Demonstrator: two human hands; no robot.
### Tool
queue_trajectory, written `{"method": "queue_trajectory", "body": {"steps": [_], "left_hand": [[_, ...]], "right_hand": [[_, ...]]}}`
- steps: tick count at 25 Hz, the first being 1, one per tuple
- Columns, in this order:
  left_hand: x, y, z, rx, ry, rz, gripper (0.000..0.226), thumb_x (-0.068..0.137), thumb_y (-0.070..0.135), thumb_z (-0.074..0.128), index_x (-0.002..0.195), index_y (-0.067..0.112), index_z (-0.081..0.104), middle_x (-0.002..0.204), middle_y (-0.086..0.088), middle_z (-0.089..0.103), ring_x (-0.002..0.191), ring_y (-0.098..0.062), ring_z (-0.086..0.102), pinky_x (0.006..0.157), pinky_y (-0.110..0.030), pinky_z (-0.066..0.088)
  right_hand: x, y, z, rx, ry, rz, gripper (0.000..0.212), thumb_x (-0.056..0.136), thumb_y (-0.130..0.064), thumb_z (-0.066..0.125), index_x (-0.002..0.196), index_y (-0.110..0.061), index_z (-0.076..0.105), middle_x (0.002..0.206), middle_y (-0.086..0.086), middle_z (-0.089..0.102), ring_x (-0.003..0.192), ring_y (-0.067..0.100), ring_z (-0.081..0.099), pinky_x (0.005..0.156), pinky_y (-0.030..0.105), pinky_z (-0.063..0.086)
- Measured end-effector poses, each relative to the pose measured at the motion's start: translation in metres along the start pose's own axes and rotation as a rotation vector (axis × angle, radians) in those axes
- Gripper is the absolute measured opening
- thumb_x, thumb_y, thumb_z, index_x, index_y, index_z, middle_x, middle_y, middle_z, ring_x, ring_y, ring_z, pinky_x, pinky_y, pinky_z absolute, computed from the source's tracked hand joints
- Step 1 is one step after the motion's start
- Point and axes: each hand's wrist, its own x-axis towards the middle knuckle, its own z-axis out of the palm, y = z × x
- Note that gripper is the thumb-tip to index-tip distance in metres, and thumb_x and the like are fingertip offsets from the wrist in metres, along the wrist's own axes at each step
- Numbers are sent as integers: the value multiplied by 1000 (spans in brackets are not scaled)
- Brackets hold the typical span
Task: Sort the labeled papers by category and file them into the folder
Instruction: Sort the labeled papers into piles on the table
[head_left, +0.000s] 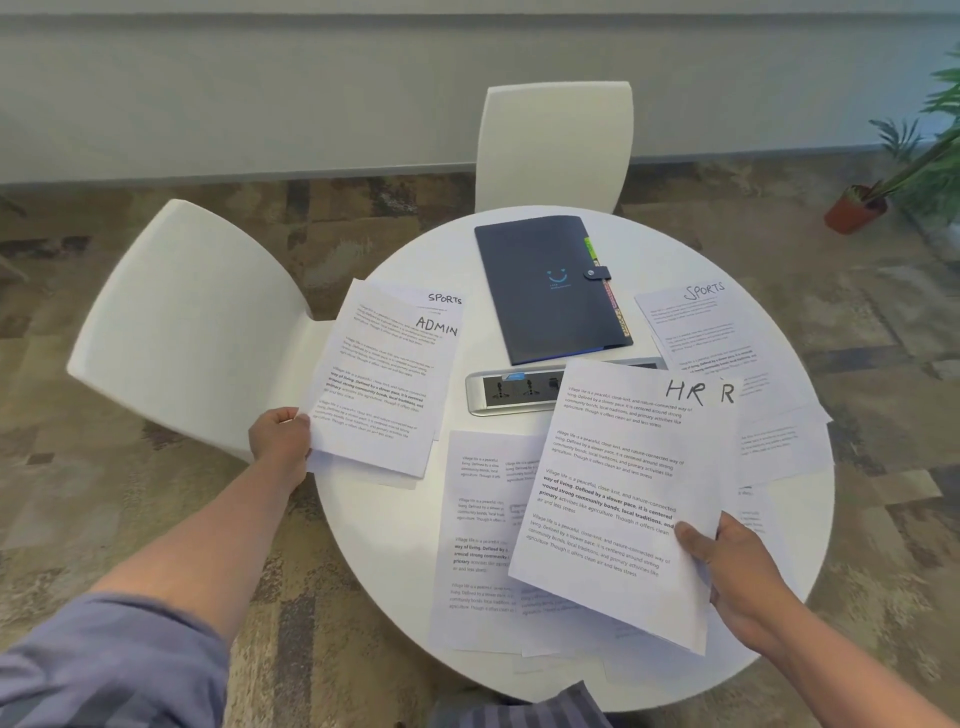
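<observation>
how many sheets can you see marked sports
2: one SPORTS sheet peeks from under the ADMIN sheet that the left hand holds, another SPORTS sheet lies far right. Covered sheets may hide more.

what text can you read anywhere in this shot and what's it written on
"ADMIN": handwritten on the top sheet gripped by the left hand.
"SPORTS": on the sheet beneath it.
"SPORTS": on the far right sheet.
"HR": on the sheet held by the right hand; an "R" shows beside it on a sheet behind.
"Village life is a peaceful, close-knit...": printed body text on that sheet.
Folder: a smiley logo; its small print and tabs are too blurred to read.
</observation>
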Motion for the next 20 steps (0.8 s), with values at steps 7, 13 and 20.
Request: {"method": "queue_trajectory", "body": {"steps": [7,13,20], "left_hand": [[9,-3,6,72,-18,-45,30,81,-9,49,87,13,68,108,-14,72,87,-28,64,73,-38,56],[-5,-8,1,164,-98,-8,42,88,-6,62,127,7,63,125,-11,64,108,-27,60,80,-28,50],[-7,-23,-7,155,-41,-104,63,88,-5,71,145,3,47,146,-20,49,125,-35,55,98,-35,47]], "right_hand": [[-3,7,-8,48,45,0,24,103,-7,58,121,-20,68,114,0,79,108,29,73,103,57,52],[-3,13,-11,49,48,2,24,103,-7,58,122,-19,68,115,1,78,108,30,72,103,57,52],[-1,15,-9,28,21,5,26,103,-8,58,125,-19,68,117,1,78,110,31,72,103,57,52]]}}
